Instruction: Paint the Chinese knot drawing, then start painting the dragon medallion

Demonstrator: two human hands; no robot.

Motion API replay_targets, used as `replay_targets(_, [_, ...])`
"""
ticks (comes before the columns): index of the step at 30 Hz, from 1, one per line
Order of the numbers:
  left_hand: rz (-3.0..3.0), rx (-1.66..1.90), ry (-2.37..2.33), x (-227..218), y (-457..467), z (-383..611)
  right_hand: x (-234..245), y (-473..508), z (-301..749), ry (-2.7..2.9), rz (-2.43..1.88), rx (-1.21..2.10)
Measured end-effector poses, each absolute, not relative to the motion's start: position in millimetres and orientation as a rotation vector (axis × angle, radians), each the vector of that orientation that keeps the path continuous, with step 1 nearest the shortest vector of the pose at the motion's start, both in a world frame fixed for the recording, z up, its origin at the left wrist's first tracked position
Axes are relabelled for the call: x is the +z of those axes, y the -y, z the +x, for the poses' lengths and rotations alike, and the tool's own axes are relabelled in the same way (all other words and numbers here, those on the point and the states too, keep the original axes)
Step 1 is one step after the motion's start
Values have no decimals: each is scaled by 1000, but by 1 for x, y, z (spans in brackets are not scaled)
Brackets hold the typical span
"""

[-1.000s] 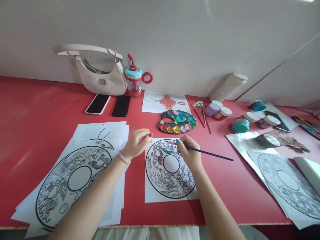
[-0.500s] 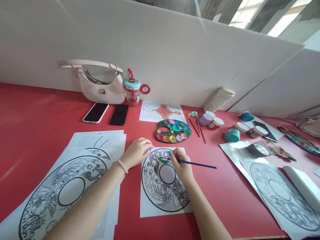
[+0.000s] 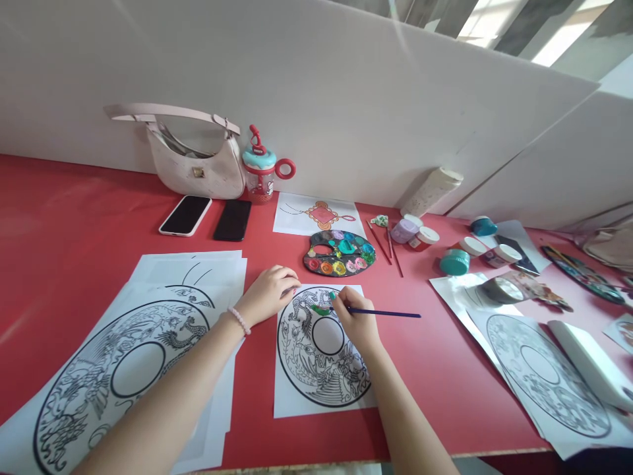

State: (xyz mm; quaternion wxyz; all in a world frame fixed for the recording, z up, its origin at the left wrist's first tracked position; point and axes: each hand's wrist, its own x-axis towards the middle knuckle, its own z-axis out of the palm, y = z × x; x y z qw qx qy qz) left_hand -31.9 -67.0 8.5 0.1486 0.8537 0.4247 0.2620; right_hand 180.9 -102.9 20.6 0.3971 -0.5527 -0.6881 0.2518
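Note:
My right hand pinches a thin dark-blue paintbrush. The brush tip is at a small green painted patch on the upper part of a round dragon-and-phoenix line drawing. The rest of that drawing is black outline on white paper. At the sheet's upper left corner rests my left hand, palm down with its fingers extended and holding nothing. Just behind the sheet lies a dark paint palette with wells of several colours.
A stack of printed sheets lies left. Behind are two phones, a handbag, a lidded cup and a painted knot picture. Brushes, paint jars and another drawing are right. The table's front edge shows.
The camera view has shifted slightly, so things sit a little higher and the table's front edge shows more. The brush handle lies slightly flatter; the left hand stays at the sheet's corner.

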Motion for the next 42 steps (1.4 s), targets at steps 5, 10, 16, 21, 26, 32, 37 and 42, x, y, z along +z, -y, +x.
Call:
replay_targets(5, [2450, 744, -1229, 9, 67, -31, 18, 103, 179, 1743, -1406, 648])
replay_targets(10, [2454, 734, -1230, 8, 67, -32, 18, 104, 177, 1704, -1400, 651])
replay_targets(16, [2465, 729, -1228, 6, 66, -33, 19, 104, 177, 1712, -1384, 662])
replay_targets(21, [2474, 729, -1219, 5, 66, -33, 15, 104, 177, 1743, -1399, 652])
replay_targets(26, [2472, 718, -1225, 7, 66, -33, 15, 104, 176, 1787, -1399, 629])
replay_targets(32, [2475, 721, -1225, 5, 65, -33, 17, 105, 175, 1828, -1407, 633])
replay_targets(37, [2470, 723, -1229, 5, 65, -33, 17, 105, 176, 1789, -1430, 577])
replay_targets(42, [2462, 717, -1235, 7, 65, -32, 19, 105, 173, 1821, -1408, 627])
